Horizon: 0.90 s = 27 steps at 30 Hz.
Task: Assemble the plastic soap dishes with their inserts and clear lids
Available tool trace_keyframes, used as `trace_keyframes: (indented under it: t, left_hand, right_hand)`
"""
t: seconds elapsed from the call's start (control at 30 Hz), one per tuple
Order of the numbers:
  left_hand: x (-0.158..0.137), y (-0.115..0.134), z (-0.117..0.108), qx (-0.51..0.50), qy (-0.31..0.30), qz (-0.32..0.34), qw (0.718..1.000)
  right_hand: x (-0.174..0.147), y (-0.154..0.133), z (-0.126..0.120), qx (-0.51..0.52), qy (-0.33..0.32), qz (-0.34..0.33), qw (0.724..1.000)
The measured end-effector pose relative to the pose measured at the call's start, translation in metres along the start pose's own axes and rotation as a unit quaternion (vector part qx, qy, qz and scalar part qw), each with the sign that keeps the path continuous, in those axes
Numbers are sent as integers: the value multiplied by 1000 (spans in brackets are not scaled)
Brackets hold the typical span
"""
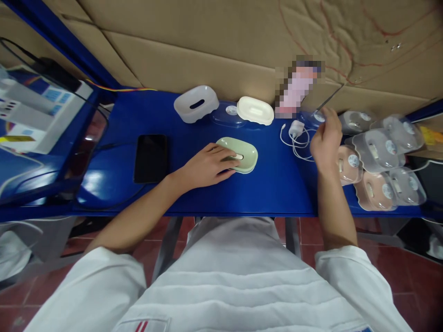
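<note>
My left hand (216,165) lies over a pale green oval dish (249,151), its fingers and thumb closed on it. Under the fingertips is a small white piece (238,157) by the slot in the dish's middle. My right hand (327,138) is raised at the right, fingers curled; what they hold, if anything, is hidden. A thin dark rod (332,97) slants just above its fingers, and a clear lid (311,120) with a round sticker lies beside them. Below that lid, a white charger plug (296,129) lies with its coiled cable.
Behind the green dish are a white slotted base (196,103), a clear cover (224,115) and a cream dish (256,109). Several clear-covered boxes (375,191) crowd the right end. A black phone (150,159) lies left, with a power strip (51,115) beyond. Cardboard (207,50) walls the back.
</note>
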<state>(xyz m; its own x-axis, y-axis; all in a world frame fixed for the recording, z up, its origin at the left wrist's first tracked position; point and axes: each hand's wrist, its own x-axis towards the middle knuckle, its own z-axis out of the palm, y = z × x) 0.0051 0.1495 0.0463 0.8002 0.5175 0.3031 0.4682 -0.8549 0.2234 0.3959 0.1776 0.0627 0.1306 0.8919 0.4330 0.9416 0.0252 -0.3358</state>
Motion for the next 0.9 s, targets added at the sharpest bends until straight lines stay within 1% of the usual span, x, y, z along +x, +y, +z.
trace_keyframes:
  t: [0.07,0.1,0.17,0.27,0.37,0.47,0.57,0.77,0.83,0.9]
  left_hand:
    - [-1,1,-2,-27,6,-3,1000]
    - [-1,1,-4,-38,10,-9,999]
    - [-2,-1,-8,-43,20,-21,999]
    - [-4,-7,-12,-29,10,-39,999]
    - [-6,-13,-11,-51,-1,-50,997]
    - [-6,-14,-7,-84,6,-59,995]
    - [-5,-9,-5,-106,-2,-64,992]
    - [-4,-2,-12,-151,-26,-59,986]
    - [-4,-2,-13,-148,-22,-61,987]
    - [-4,-3,-12,-142,-15,-62,988]
  right_hand:
    - [7,17,9,-68,-63,58,994]
    - [7,21,14,-94,-94,78,988]
    - [6,21,22,-125,-119,98,980]
    - [5,17,24,-138,-91,97,981]
    - [7,22,20,-124,-70,108,984]
    - [11,36,19,-98,-90,133,982]
    - [13,49,20,-92,-112,143,979]
    - [13,56,17,-100,-89,190,973]
    - [14,55,17,-84,-78,184,976]
    - [16,53,18,-67,-47,162,983]
